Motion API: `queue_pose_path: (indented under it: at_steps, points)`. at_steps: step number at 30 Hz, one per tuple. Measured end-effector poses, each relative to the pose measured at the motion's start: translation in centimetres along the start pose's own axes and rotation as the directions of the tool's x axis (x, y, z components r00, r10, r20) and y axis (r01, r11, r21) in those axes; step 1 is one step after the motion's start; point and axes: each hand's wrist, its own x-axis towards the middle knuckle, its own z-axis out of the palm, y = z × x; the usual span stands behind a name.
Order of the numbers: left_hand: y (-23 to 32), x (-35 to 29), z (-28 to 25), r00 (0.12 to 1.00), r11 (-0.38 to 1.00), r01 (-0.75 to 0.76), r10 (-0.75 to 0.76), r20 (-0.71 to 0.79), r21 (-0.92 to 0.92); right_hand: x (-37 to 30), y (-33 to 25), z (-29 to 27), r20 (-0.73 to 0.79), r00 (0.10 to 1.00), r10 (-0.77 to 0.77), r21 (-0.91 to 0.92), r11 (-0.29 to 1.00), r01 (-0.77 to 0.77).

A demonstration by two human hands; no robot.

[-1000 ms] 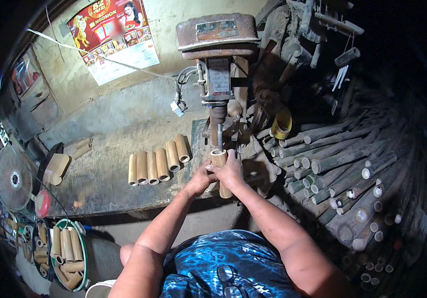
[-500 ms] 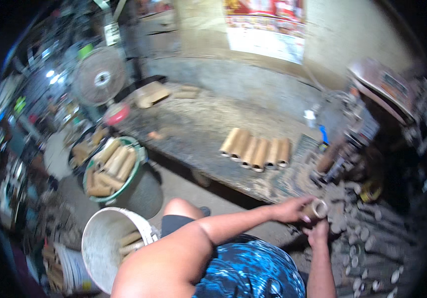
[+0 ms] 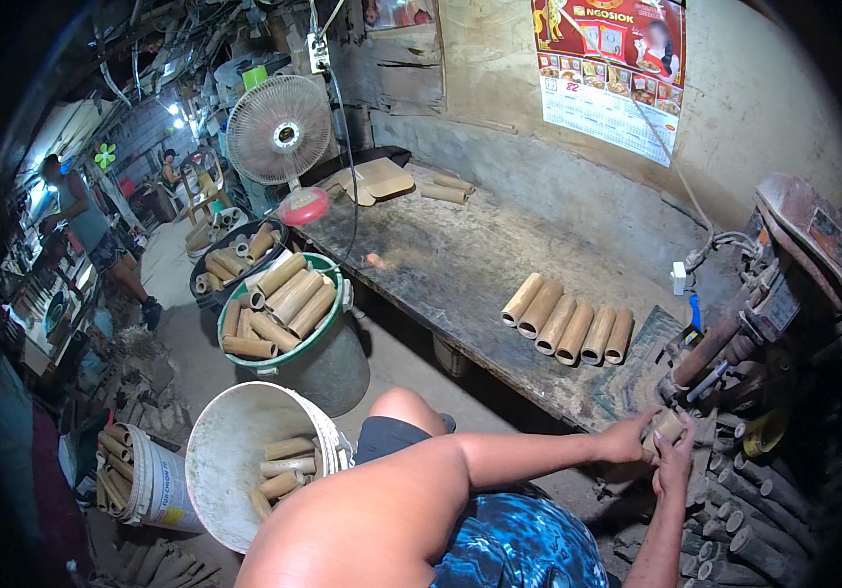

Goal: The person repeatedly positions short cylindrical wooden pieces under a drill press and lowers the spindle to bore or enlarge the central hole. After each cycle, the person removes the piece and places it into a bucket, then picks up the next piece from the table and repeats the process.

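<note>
Both of my hands are closed around a short bamboo tube (image 3: 669,424) at the bench's right front corner, just below the head of a rusty drill press (image 3: 720,343). My left hand (image 3: 627,440) grips it from the left. From the lower right, my right hand (image 3: 674,463) wraps its near end, the fingers covering part of it. A row of several cut bamboo tubes (image 3: 575,328) lies side by side on the dark wooden bench (image 3: 421,269), open ends toward me, a little left of the press. A blue-handled tool (image 3: 695,314) is beside the press.
More bamboo pieces fill a green-rimmed bin (image 3: 341,294), a white bucket (image 3: 215,441) and a dark tub (image 3: 203,284) to my left. A fan (image 3: 279,132) stands by the bench's far end. Bamboo poles (image 3: 764,549) are piled at lower right. A person (image 3: 88,220) stands at far left.
The view has swung left, so the bench and bins sit farther right in the picture. The bamboo tube has tipped in my hands; its open end no longer faces up at me.
</note>
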Motion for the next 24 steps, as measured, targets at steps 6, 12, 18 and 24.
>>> queue_pose_path:
  at_steps: [6,12,18,24]
  points:
    - [-1.6,3.6,1.2,0.995,0.981,0.095,-0.096,-0.003,0.167,1.8,-1.3,2.0,-0.135,0.991,0.001,-0.185,0.982,-0.026]
    - [-1.3,5.3,0.4,0.992,0.981,0.122,-0.123,-0.002,0.148,2.9,-2.3,2.4,-0.189,0.955,-0.230,-0.529,0.843,0.099]
    - [-0.9,6.8,-0.1,0.999,0.995,-0.026,0.030,-0.041,0.094,3.0,-4.9,3.5,-0.152,0.932,-0.330,-0.554,0.809,0.197]
    - [-1.6,7.4,0.8,0.991,0.987,-0.042,0.061,-0.115,0.155,3.3,-5.5,3.7,-0.131,0.948,-0.290,-0.363,0.904,0.227]
